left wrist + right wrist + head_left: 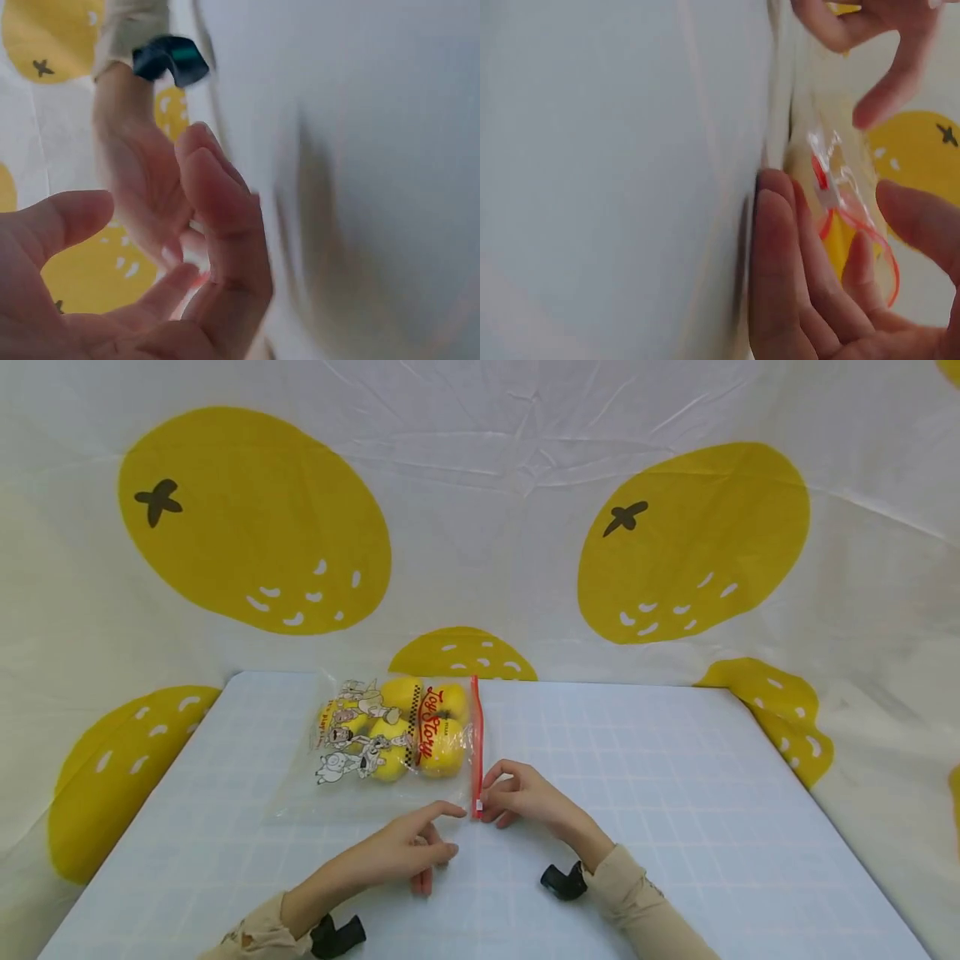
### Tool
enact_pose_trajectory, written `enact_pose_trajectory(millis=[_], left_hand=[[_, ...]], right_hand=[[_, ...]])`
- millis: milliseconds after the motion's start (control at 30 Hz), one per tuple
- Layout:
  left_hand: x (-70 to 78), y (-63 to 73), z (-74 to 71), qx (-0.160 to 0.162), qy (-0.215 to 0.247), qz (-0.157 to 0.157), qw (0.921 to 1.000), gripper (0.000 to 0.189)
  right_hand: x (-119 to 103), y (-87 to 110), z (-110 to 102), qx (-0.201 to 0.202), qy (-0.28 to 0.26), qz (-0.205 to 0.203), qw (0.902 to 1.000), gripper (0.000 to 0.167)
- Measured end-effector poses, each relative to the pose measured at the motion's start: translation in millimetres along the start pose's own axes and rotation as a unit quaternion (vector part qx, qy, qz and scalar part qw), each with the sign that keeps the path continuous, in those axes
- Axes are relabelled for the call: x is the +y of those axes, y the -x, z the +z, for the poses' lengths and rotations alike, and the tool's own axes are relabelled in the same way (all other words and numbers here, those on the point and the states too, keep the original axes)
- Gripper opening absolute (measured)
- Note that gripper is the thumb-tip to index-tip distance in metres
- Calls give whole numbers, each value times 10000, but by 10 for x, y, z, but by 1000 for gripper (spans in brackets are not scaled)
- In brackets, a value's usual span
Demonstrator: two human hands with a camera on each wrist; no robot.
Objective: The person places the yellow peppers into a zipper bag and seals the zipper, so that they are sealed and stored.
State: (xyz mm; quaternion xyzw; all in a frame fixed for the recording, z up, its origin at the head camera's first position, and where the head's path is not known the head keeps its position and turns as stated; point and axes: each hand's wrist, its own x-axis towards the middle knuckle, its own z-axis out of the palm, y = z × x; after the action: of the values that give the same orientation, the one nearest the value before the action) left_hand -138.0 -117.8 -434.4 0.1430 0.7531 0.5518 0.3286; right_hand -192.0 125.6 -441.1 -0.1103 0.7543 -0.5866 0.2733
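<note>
A clear zip bag [300, 797] printed with cartoon figures lies flat on the table, several yellow round fruits [442, 752] inside it. Its red zip strip [477, 727] runs along the right edge, with a white slider [479, 805] at the near end. My right hand [528, 793] is beside that end, fingers bent. In the right wrist view its thumb and fingers stand apart around the slider [828, 196], and the red strip bows into a loop. My left hand [412, 852] hovers by the bag's near corner, index finger pointing at the strip, thumb apart, holding nothing.
The white table [675, 793] has a faint checked pattern. Behind and beside it hangs a pale cloth [480, 552] with big yellow fruit prints. A black wrist piece sits at the left wrist [337, 937] and another at the right wrist [564, 882].
</note>
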Motion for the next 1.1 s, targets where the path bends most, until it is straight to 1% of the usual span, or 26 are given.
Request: enact_pose_trajectory(millis=[67, 100, 167, 267, 333, 400, 500, 567, 633, 700, 800, 933, 1100], left_hand=[[-18, 18, 56, -183, 648, -179, 9976, 57], [-24, 17, 82, -197, 953, -206, 9950, 61], [-71, -14, 141, -91, 1542, -137, 9879, 65], [-133, -87, 243, 239, 2449, 10, 9692, 66], [-166, -150, 312, 509, 2888, 145, 9559, 63], [-190, -225, 375, 823, 3172, 288, 9443, 58], [-229, -357, 442, 1355, 3239, 570, 9346, 48], [-269, -433, 474, 1698, 3297, 711, 9260, 40], [-303, -490, 496, 1965, 3374, 803, 9171, 31], [-321, -527, 506, 2160, 3446, 842, 9097, 23], [-340, -556, 518, 2347, 3486, 894, 9030, 16], [-321, -552, 527, 2476, 3527, 873, 8982, 13], [-254, -534, 518, 2573, 3550, 761, 8955, 12]], right_hand=[[19, -10, 53, 260, -285, 70, 9992, 24], [21, -13, 75, 406, -439, 85, 9982, 24], [61, -32, 124, 670, -742, 67, 9950, 24], [114, -53, 180, 829, -1095, -7, 9905, 19], [160, -63, 208, 826, -1311, -34, 9879, 14], [208, -71, 224, 797, -1532, -66, 9850, 9], [282, -82, 240, 711, -1865, -154, 9798, 3], [324, -91, 247, 620, -2005, -240, 9774, 2], [342, -94, 243, 520, -2063, -277, 9767, 4], [336, -88, 231, 420, -2029, -259, 9780, 5], [328, -77, 216, 274, -1946, -203, 9803, 5], [317, -71, 213, 138, -1932, -199, 9809, 5], [312, -76, 218, 209, -2002, -285, 9791, 8]])
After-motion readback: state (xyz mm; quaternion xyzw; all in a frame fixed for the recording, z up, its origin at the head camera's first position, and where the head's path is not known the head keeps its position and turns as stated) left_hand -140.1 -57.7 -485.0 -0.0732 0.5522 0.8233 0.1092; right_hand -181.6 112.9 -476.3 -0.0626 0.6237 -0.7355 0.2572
